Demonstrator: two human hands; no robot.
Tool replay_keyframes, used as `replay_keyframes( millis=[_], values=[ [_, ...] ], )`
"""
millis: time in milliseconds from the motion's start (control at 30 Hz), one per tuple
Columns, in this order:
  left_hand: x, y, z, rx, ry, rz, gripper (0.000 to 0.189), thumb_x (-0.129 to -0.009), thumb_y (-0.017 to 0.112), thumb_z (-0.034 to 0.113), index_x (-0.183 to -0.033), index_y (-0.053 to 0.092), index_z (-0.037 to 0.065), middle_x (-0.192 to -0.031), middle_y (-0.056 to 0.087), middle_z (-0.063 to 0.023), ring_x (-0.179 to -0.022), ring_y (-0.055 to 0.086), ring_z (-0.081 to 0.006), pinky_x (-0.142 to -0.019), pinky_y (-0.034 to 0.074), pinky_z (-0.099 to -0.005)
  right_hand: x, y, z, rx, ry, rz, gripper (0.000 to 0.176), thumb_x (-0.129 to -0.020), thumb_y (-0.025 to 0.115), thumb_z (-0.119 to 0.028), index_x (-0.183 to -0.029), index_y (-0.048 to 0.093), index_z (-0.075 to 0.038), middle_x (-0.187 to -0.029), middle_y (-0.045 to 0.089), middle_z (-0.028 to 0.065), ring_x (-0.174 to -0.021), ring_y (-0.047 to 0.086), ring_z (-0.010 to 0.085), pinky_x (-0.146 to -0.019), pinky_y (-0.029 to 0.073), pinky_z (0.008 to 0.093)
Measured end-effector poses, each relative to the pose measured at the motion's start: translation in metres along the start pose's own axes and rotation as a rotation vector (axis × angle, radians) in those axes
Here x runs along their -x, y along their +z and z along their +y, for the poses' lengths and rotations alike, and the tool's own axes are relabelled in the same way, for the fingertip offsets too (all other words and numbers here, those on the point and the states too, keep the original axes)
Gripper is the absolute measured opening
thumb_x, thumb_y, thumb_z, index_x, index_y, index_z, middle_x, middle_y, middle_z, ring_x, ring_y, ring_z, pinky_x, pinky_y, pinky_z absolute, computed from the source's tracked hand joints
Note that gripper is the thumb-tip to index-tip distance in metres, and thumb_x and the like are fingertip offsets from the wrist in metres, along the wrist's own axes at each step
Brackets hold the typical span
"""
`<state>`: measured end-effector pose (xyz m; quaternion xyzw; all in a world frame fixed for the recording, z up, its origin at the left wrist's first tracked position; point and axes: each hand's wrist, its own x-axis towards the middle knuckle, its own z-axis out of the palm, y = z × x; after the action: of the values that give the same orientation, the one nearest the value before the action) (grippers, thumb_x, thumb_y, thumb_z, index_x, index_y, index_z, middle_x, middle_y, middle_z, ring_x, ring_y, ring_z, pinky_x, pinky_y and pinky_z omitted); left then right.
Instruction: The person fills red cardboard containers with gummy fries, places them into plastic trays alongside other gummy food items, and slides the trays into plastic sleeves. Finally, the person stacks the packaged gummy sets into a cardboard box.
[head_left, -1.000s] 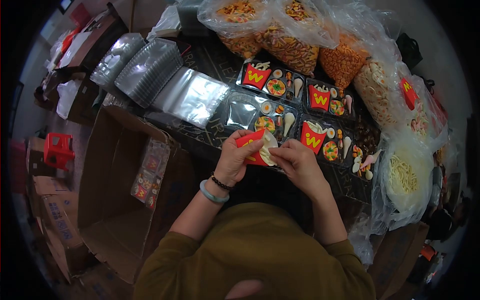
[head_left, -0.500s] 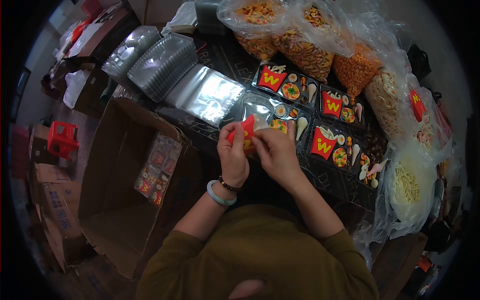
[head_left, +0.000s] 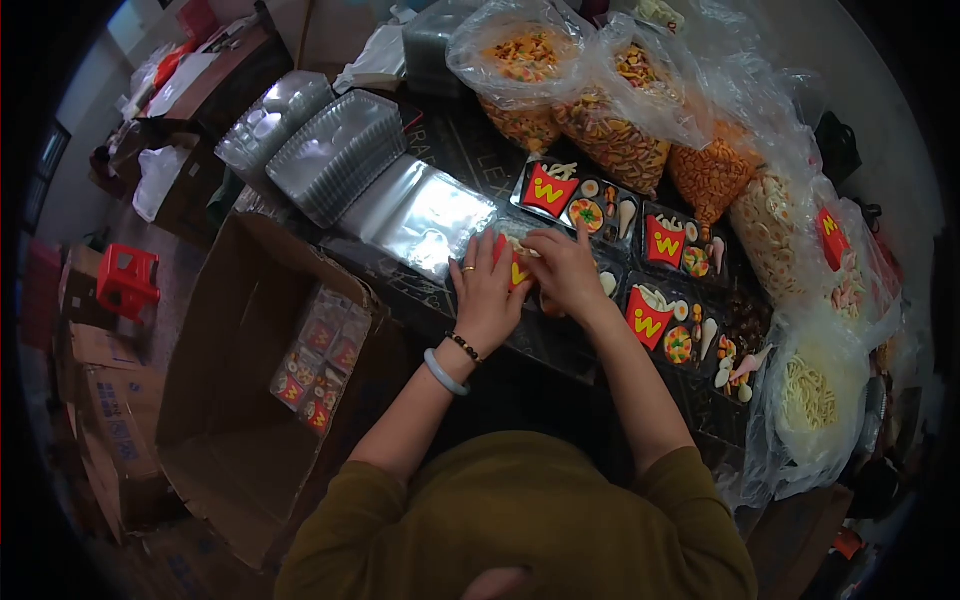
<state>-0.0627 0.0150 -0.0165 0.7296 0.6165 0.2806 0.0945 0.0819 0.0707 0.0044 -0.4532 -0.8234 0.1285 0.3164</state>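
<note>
A red toy french-fry carton (head_left: 519, 270) with a yellow W lies low over the tray spot next to the clear bags. My left hand (head_left: 487, 298), wearing a ring, bracelet and bangle, has its fingers on one side of the carton and its thumb on the other. My right hand (head_left: 570, 268) pinches at the pale toy fries (head_left: 520, 243) on the carton's top. Both hands hide most of the tray beneath. Filled trays with red cartons and miniature food stand beside it: one behind (head_left: 550, 188), one at the right (head_left: 664, 236), one nearer me (head_left: 648, 318).
Stacked clear plastic trays (head_left: 335, 150) and flat clear bags (head_left: 425, 225) are at the left. Open bags of miniature food (head_left: 615, 125) line the back; a bag of toy fries (head_left: 808, 392) sits right. A cardboard box (head_left: 225, 400) below holds packed sets (head_left: 318, 360).
Both hands have moved forward with the fry carton, from above the table's near side down onto the tray. My left fingers have straightened over it. The view has shifted slightly.
</note>
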Motion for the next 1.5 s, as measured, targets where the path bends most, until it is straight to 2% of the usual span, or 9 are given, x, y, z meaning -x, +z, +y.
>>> replay_keyframes(
  millis=[167, 333, 533, 667, 867, 967, 1133, 1233, 1500],
  values=[
    [-0.046, -0.009, -0.01, 0.239, 0.099, 0.153, 0.049, -0.075, 0.07, 0.017, -0.117, 0.053, -0.004, -0.125, 0.049, -0.0226, -0.116, 0.045, -0.0381, -0.098, 0.038, -0.0423, -0.049, -0.032, 0.038, 0.192, 0.0, 0.13, 0.022, -0.077, 0.07, -0.015, -0.096, 0.066, -0.004, -0.099, 0.063, 0.012, -0.085, 0.062, 0.0313, -0.073, 0.049, 0.0406],
    [-0.094, 0.006, -0.018, 0.336, 0.037, 0.008, 0.052, -0.072, 0.072, 0.015, -0.117, 0.052, -0.003, -0.117, 0.055, -0.0197, -0.11, 0.05, -0.0375, -0.095, 0.04, -0.041, -0.085, -0.014, 0.064, 0.356, 0.124, -0.146, 0.03, -0.078, 0.067, -0.028, -0.098, 0.064, -0.006, -0.093, 0.061, 0.0115, -0.084, 0.061, 0.0315, -0.073, 0.048, 0.0414],
    [-0.124, 0.017, -0.014, 0.389, 0.026, 0.208, 0.06, -0.067, 0.077, 0.012, -0.119, 0.051, -0.002, -0.114, 0.058, -0.0182, -0.109, 0.055, -0.0308, -0.094, 0.043, -0.038, -0.096, -0.029, 0.057, -0.045, 0.158, -0.12, 0.023, -0.077, 0.069, -0.02, -0.093, 0.064, -0.004, -0.094, 0.059, 0.0138, -0.083, 0.061, 0.0326, -0.071, 0.048, 0.0403],
    [-0.138, -0.001, -0.006, 1.321, -0.186, -0.22, 0.05, -0.075, 0.072, -0.001, -0.121, 0.051, 0.003, -0.107, 0.062, -0.0043, -0.092, 0.061, -0.0128, -0.073, 0.053, -0.0255, -0.081, -0.051, 0.021, -0.225, -0.021, 0.027, 0.021, -0.076, 0.07, -0.014, -0.093, 0.064, -0.004, -0.093, 0.059, 0.0133, -0.08, 0.061, 0.0326, -0.069, 0.048, 0.0382],
    [-0.116, -0.033, 0.011, 1.344, -0.12, -0.468, 0.048, -0.078, 0.071, 0.0, -0.121, 0.05, 0.002, -0.105, 0.063, -0.0048, -0.089, 0.062, -0.011, -0.073, 0.053, -0.0242, -0.086, -0.096, 0.03, -0.321, -0.018, -0.101, 0.064, -0.081, 0.072, -0.019, -0.137, 0.043, -0.013, -0.133, 0.045, 0.0095, -0.085, 0.054, 0.0113, -0.077, 0.048, 0.0262],
    [-0.107, -0.042, 0.019, 1.349, -0.107, -0.557, 0.049, -0.078, 0.072, 0.003, -0.121, 0.051, 0.003, -0.1, 0.064, -0.0037, -0.082, 0.062, -0.0088, -0.067, 0.052, -0.0215, -0.086, -0.108, 0.037, -0.754, 0.253, -0.472, 0.046, -0.083, 0.069, -0.015, -0.126, 0.056, -0.009, -0.108, 0.063, 0.0045, -0.078, 0.057, 0.0097, -0.074, 0.049, 0.024],
    [-0.094, -0.042, 0.028, 1.192, -0.114, -0.456, 0.046, -0.077, 0.073, 0.005, -0.119, 0.052, 0.004, -0.096, 0.064, -0.0038, -0.083, 0.062, -0.0095, -0.067, 0.051, -0.0231, -0.063, -0.113, 0.011, -0.233, -0.013, -0.08, 0.018, -0.084, 0.067, -0.011, -0.1, 0.066, -0.001, -0.078, 0.06, 0.0069, -0.072, 0.059, 0.0136, -0.063, 0.047, 0.0279],
    [-0.087, -0.03, 0.036, 1.074, -0.009, -0.288, 0.042, -0.077, 0.073, 0.007, -0.114, 0.054, 0.003, -0.096, 0.065, -0.0052, -0.084, 0.062, -0.0117, -0.07, 0.051, -0.0262, -0.046, -0.104, -0.006, -0.157, -0.097, -0.045, 0.019, -0.084, 0.061, -0.011, -0.101, 0.066, -0.004, -0.077, 0.06, 0.0112, -0.075, 0.059, 0.028, -0.074, 0.044, 0.0359],
    [-0.067, -0.034, 0.049, 1.164, -0.007, -0.267, 0.044, -0.078, 0.07, 0.005, -0.118, 0.053, 0.003, -0.105, 0.063, -0.0077, -0.096, 0.06, -0.0134, -0.083, 0.049, -0.0286, -0.01, -0.101, -0.024, 0.004, -0.16, 0.148, 0.019, -0.081, 0.059, -0.008, -0.099, 0.064, -0.009, -0.09, 0.063, 0.0042, -0.09, 0.06, 0.0215, -0.102, 0.025, 0.045]
  ],
)
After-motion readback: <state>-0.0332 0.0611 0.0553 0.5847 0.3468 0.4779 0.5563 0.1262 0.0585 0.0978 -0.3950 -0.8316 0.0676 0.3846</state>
